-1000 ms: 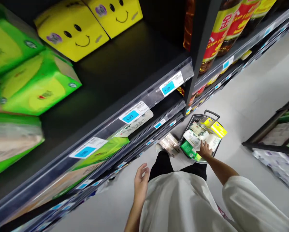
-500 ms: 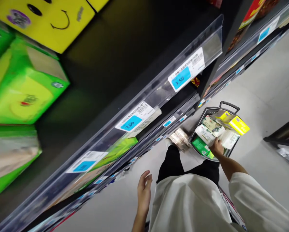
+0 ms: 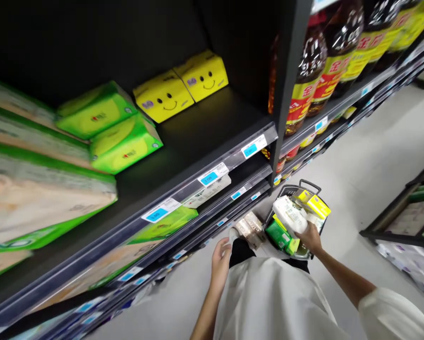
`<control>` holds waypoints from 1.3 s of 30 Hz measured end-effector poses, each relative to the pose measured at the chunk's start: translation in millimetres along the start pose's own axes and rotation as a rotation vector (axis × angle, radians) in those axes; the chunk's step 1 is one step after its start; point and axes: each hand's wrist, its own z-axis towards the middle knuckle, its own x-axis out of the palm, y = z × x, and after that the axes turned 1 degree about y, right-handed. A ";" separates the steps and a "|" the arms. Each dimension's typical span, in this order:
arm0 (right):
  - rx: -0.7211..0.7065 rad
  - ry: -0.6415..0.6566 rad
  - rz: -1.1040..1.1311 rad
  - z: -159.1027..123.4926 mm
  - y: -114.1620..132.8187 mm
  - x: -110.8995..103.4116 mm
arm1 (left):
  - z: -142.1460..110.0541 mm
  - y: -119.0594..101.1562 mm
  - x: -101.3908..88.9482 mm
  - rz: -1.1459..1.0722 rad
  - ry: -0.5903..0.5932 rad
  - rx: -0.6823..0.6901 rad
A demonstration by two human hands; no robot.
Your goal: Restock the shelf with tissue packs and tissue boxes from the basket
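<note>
My right hand (image 3: 309, 237) grips one end of a white tissue pack (image 3: 289, 212) over the black shopping basket (image 3: 285, 190) on the floor. Inside the basket lie a green pack (image 3: 280, 234), yellow packs (image 3: 317, 205) and another pale pack, partly covered by the hand and the held pack. Close to my body, my left hand (image 3: 221, 257) hangs with loosely bent fingers and nothing in it. Beige packs (image 3: 250, 229) rest on the floor between the basket and the shelves, beside my shoe.
On the upper shelf at left are green tissue packs (image 3: 127, 144) and yellow smiley-face packs (image 3: 164, 97). Large bottles of dark oil (image 3: 306, 85) line the bay beyond the upright. A price-tag rail (image 3: 212, 174) runs along the shelf edge. Another rack (image 3: 403, 212) stands at right.
My right hand has taken hold of the white tissue pack and raised it from the others in the basket. The view has pulled back from the shelf, showing the bottles. My left hand stays empty.
</note>
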 end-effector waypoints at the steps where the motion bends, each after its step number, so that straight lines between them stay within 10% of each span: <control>1: -0.055 -0.032 0.032 -7.3 -0.7 -8.2 | 0.8 -4.6 10.4 -0.016 0.026 0.018; 12: -0.742 -0.380 0.226 -81.6 55.1 -100.7 | -13.5 -76.1 94.7 -0.184 0.435 0.178; 22: -1.020 -0.567 0.181 -106.2 112.4 -155.9 | -11.7 -133.9 68.5 -0.170 0.607 0.507; 39: -1.179 -0.665 0.041 -107.5 133.6 -184.8 | -25.4 -155.7 60.0 -0.070 0.576 0.522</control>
